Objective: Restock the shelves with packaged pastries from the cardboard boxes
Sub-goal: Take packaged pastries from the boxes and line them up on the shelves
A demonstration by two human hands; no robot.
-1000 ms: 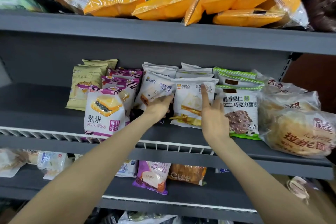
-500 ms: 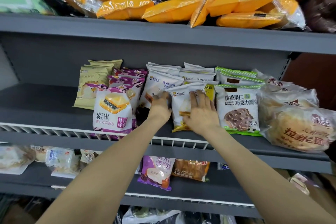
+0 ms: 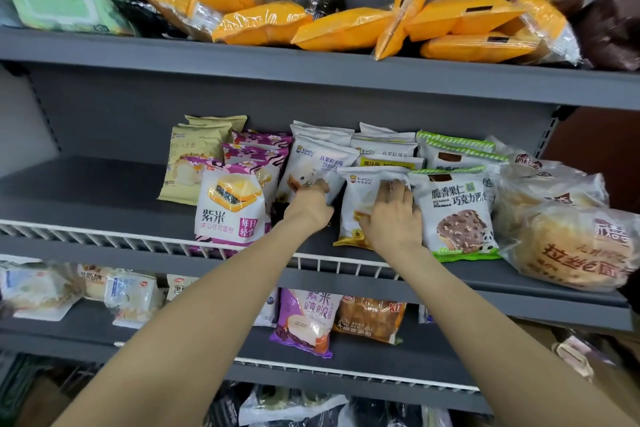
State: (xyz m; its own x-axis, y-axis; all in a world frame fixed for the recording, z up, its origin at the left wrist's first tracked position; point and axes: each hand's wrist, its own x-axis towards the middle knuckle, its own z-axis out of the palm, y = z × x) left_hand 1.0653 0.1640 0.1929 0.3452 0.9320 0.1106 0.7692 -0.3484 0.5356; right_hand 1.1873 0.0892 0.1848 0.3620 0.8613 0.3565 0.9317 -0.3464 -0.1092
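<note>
Both hands have slid lower: right hand [image 3: 393, 215] lies flat, fingers straight, on the soft, light white pastry packet [image 3: 360, 198] mid-shelf, nine o'clock of the chocolate one, left hand [image 3: 311, 206] pinching its neighbour [image 3: 311, 163]; best held by the crimped edges.

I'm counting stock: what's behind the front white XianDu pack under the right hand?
Behind the front white XianDu pack, pressed by the right hand, stand more white packs in a row. How many, and anything behind them, is hidden.
</note>
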